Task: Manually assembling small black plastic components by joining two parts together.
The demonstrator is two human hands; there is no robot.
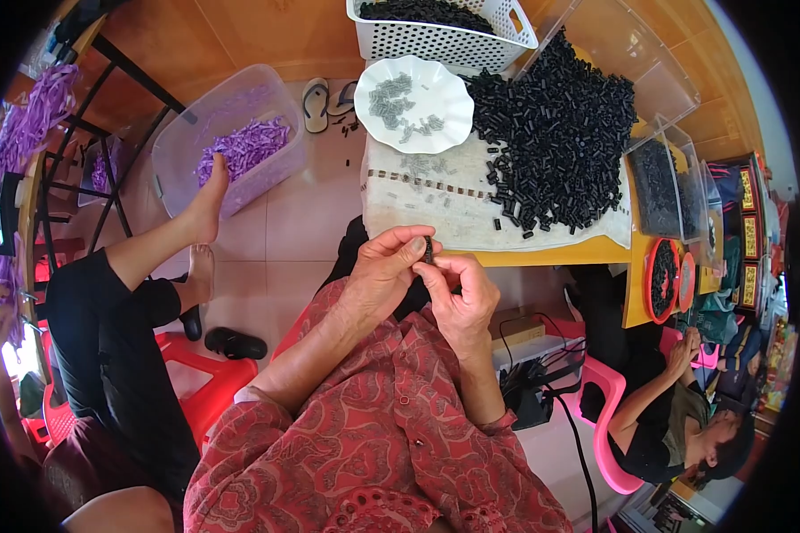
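Just off the table's near edge, my left hand (384, 272) pinches a small black cylindrical piece (429, 250) between thumb and fingers. My right hand (460, 289) meets it there, its thumb and forefinger closed at the lower end of the same piece. Beyond my hands a white cloth (431, 222) covers part of the table. A large heap of similar black pieces (564, 133) is spread over the cloth's right side. On the left stands a white scalloped plate (458, 107) holding small clear pieces (391, 102), and more clear pieces lie on the cloth below it.
A white perforated basket (444, 46) of black pieces stands at the back. Clear bins (671, 178) and a red bowl (662, 280) sit at the right. Leftward on the floor is a tub (276, 98) of purple strips. Two people sit nearby, one each side.
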